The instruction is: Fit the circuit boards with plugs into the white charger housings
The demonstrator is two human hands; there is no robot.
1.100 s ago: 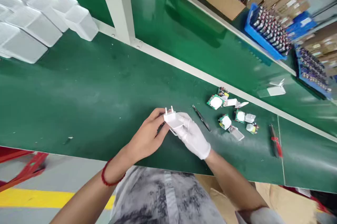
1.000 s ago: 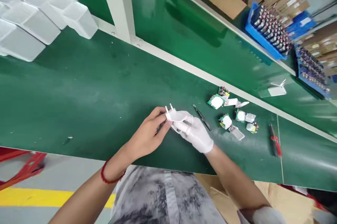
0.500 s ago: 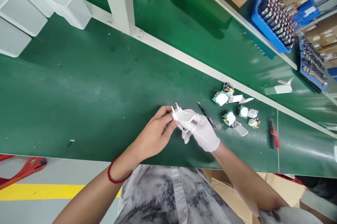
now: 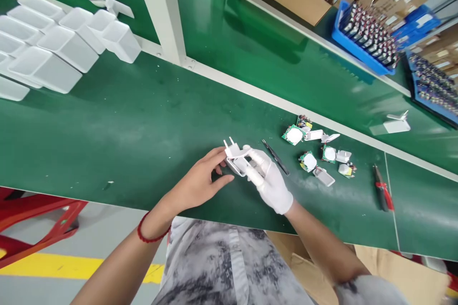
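The person's bare left hand (image 4: 200,181) is loosely curved, thumb (image 4: 222,182) held apart from the fingers (image 4: 212,156). The gloved right hand (image 4: 249,164) grips, its fingers bent.

Left hand (image 4: 198,180) loosens
Its thumb, earlier pressed against the white plug casing (image 4: 234,153), now stands apart, leaving more of the casing's lower part showing.

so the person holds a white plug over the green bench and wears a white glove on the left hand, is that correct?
The hand is wrong: the head view shows the white glove on the right hand, while the left hand is ungloved. The white plug is indeed held over the green bench.
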